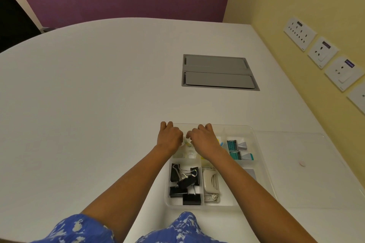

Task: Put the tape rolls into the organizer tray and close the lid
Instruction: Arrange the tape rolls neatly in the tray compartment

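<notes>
Head-worn wide-angle view, looking forward and down, table close below
</notes>
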{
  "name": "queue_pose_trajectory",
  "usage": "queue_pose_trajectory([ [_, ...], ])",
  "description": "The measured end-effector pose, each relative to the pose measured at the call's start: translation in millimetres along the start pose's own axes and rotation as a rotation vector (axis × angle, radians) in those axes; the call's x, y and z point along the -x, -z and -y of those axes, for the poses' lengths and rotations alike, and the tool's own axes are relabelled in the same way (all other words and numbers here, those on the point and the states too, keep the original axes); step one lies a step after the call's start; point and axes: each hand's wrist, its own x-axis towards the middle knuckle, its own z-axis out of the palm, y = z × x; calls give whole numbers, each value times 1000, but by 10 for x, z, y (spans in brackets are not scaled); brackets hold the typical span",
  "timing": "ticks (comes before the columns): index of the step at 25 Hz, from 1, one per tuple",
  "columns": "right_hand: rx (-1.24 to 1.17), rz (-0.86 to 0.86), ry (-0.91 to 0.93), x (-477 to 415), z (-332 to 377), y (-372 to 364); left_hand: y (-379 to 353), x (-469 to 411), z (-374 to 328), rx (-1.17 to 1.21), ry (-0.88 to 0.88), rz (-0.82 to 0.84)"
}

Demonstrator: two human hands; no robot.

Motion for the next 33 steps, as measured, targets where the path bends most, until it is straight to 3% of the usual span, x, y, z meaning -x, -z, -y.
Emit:
queue_pose_trajectory([
  [6, 193, 132, -27, 65, 84, -14, -5, 43, -3, 45, -64, 110],
  [17, 253, 164, -116, 64, 218, 25, -54, 84, 0, -10, -110, 76],
  [29, 367, 49, -171, 54, 257, 282, -75, 94, 10, 61, -94, 22],
  [33, 211, -1, -223, 43, 96, 343, -91, 94, 14, 35, -83, 8],
])
